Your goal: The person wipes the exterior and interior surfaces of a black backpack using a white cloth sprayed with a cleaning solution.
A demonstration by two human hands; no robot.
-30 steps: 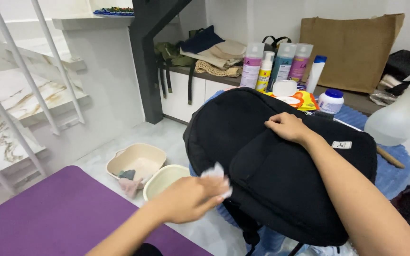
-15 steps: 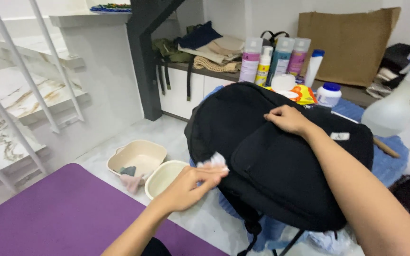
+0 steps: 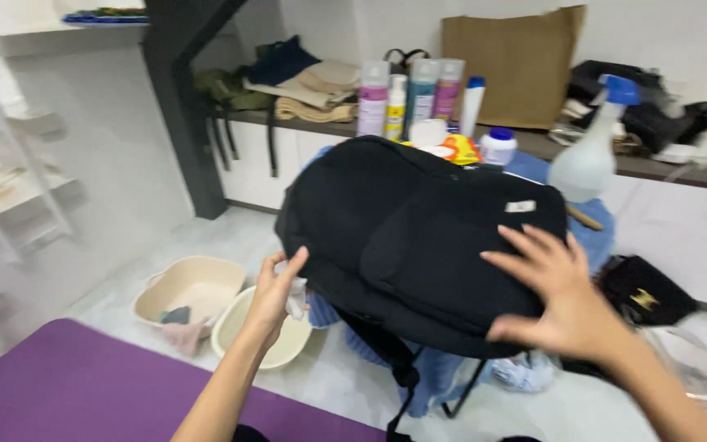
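Black backpack (image 3: pixel 419 237): centre of view, laid over blue cloth (image 3: pixel 591 229) on a low stand; taken as ref. point for all below.
Left hand (image 3: pixel 276 295): at backpack's left edge, grip closed on a small white wipe (image 3: pixel 296 296), which is pressed to the bag's side.
Right hand (image 3: pixel 558 299): on backpack's lower right, over front pocket; fingers (image 3: pixel 525 245) spread apart, nothing clamped; contact w/ fabric can't be told for sure.
Two cream basins (image 3: pixel 198 286): on floor, left of & below backpack; a grey rag and a pink cloth are seen at the left one.
Purple mat (image 3: pixel 83 385): floor, lower left of backpack.
Spray bottle (image 3: pixel 587 155), blue trigger: just behind backpack, right.
Tall bottles (image 3: pixel 411 94): behind backpack, on bench (image 3: pixel 533 143) along wall; brown paper bag (image 3: pixel 509 57) further back.
Small black pouch (image 3: pixel 644 290): right of backpack.
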